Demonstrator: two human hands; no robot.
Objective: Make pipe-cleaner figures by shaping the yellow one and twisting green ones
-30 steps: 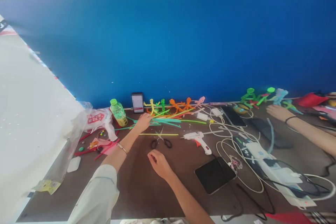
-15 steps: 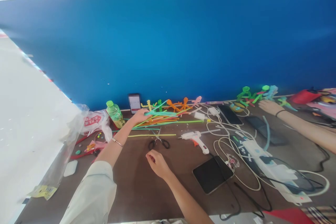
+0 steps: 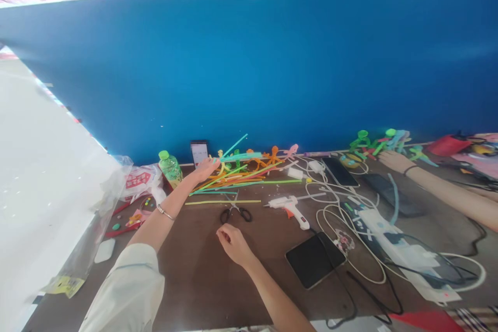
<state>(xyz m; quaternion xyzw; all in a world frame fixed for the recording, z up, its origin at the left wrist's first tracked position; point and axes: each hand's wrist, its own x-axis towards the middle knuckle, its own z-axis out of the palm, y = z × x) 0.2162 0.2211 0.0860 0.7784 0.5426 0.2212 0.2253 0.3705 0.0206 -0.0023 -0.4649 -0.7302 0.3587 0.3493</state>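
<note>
From where I stand, nothing can be read clearly. The red print on the white plastic bag (image 3: 138, 180) at ten o'clock, the yellow label (image 3: 64, 286) at eight o'clock and the screen of the upright phone (image 3: 199, 153) at twelve o'clock are too small or blurred.

Fuzzy, matt chenille pipe cleaners (image 3: 233, 180); scissors (image 3: 234, 206) with bare metal blades and black plastic handles; a smooth white plastic glue gun (image 3: 288, 205); a glossy black tablet (image 3: 314, 260); a thin, clear plastic bag (image 3: 95, 236); a matt dark brown desk (image 3: 190, 282).
</note>
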